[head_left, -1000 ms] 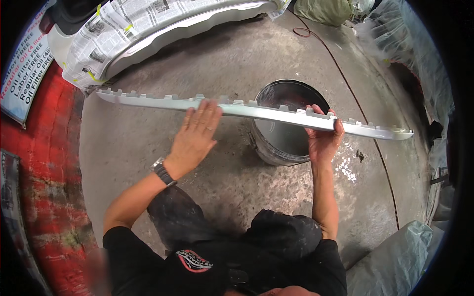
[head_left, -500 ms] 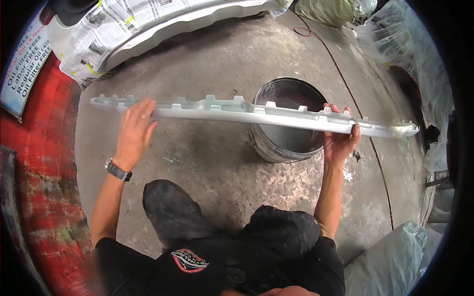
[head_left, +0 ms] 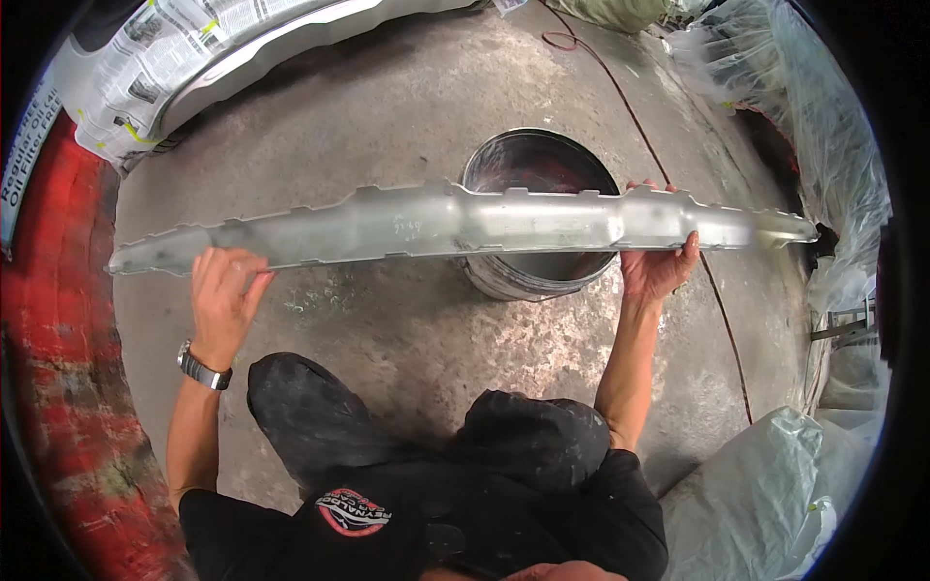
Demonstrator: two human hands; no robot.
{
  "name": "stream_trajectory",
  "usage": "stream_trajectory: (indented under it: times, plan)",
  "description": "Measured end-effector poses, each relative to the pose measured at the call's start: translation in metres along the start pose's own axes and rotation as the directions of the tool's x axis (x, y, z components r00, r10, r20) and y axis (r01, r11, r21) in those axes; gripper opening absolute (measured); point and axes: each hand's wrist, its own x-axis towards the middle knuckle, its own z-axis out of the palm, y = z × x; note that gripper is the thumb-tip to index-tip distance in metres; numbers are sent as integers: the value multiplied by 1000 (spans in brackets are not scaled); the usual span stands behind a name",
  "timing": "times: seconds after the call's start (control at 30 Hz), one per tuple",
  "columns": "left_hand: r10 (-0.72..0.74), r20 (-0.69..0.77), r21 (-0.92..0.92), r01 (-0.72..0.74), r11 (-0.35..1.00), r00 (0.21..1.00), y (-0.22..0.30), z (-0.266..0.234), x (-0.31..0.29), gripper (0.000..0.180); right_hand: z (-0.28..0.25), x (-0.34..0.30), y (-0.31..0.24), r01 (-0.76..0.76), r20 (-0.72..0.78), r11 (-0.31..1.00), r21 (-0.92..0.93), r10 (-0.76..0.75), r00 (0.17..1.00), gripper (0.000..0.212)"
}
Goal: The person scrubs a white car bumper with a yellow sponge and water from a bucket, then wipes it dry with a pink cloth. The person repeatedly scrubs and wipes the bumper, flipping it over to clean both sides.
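Nearest the camera, at the lower edge of the view, are the person's dark shirt [head_left: 562,528] and bent knees [head_left: 310,407], with concrete floor [head_left: 378,329] stretching between the knees and a long silver strip [head_left: 387,228]. The strip is held up crosswise over that floor, its wide, notched face turned to the camera, tapering toward both tips. Bent fingers of the left hand [head_left: 223,295], which has a watch [head_left: 203,366] at its wrist, touch the lower edge near the left tip; whether they pinch it I cannot tell. Toward the other end, the right hand [head_left: 659,266] is closed around the strip, thumb in front and fingertips showing past the upper edge.

Beyond the strip stands a dark bucket [head_left: 504,163]; the strip crosses in front of its mouth, hiding the middle, while the far rim and lower wall show on either side. Right of the bucket, a thin hose [head_left: 630,104] runs over the floor, passing behind the strip.

In the view, the left tip reaches the border of a red, stained surface [head_left: 68,329], and the right tip ends near crumpled clear plastic sheeting [head_left: 833,136]. More plastic fills the lower right corner. Farther off, at upper left, a pale curved panel masked with newspaper [head_left: 184,58] bounds the floor, beside a printed banner [head_left: 27,160].
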Motion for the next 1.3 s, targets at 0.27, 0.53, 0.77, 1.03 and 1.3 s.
stream_trajectory:
  times: [0.27,0.53,0.77,1.03,1.3]
  plan:
    - [11,-82,-31,-14,999,997,4,6,-19,24,-20,-4,-8,-95,25,993,75,93,995,79]
    - [50,-170,86,-36,996,984,7,2,-26,23,-22,-1,-8,-187,199,973,137,157,967,80]
    - [60,-178,84,-46,995,982,9,-1,-23,24,-26,-3,-6,-157,109,985,65,150,983,74]
    - [39,-81,-57,-44,997,996,8,-2,-18,24,-24,-1,-4,-100,54,995,8,100,994,79]
    - [28,34,-130,-23,991,999,13,1,-8,23,-8,5,-11,-12,-67,1000,-8,12,998,87]
